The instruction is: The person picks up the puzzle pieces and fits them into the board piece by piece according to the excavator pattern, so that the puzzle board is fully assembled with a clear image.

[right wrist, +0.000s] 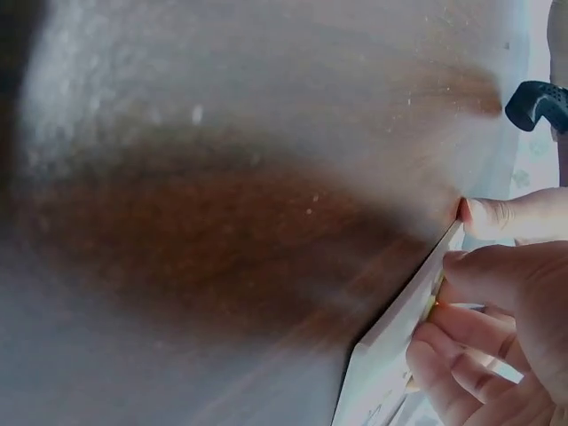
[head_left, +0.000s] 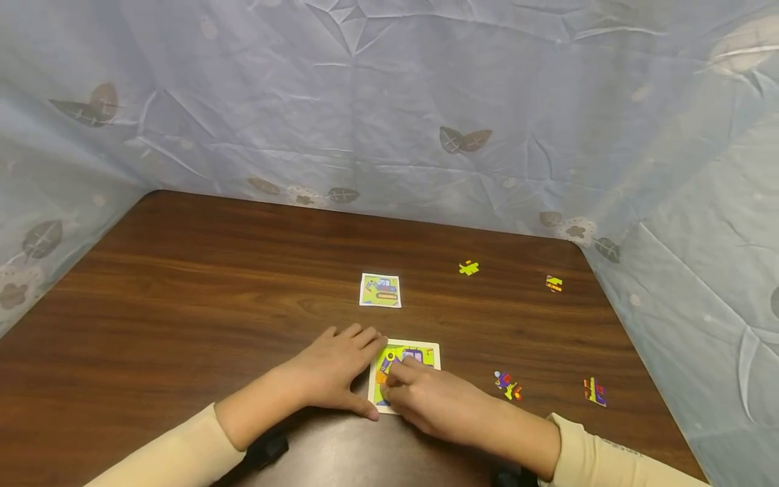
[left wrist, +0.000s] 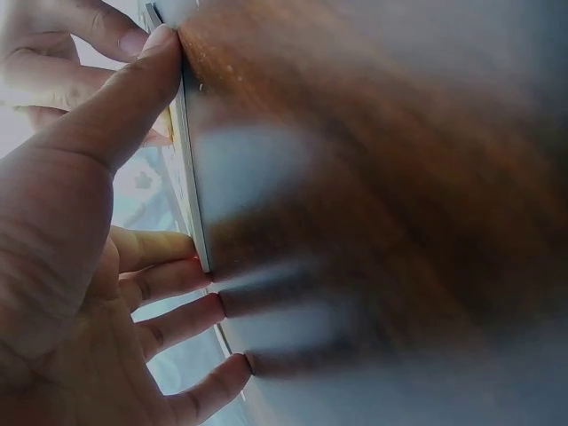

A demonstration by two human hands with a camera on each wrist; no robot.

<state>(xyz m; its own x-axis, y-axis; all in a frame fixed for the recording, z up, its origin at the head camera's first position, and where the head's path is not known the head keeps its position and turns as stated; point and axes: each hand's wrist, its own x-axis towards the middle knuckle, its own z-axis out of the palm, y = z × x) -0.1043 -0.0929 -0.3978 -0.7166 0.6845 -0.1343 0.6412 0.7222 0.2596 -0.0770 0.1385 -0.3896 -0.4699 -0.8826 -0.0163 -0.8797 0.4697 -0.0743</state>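
touching the puzzle board, left hand splays; right hand curls over it, grip unclear.

Beyond the far edge of a dark brown, wood-grained table and along both sides, a creased, pale bluish cloth. Scattered across it, prints of grey-brown leaves and pale flowers. On the near wood, a dull greyish shine.
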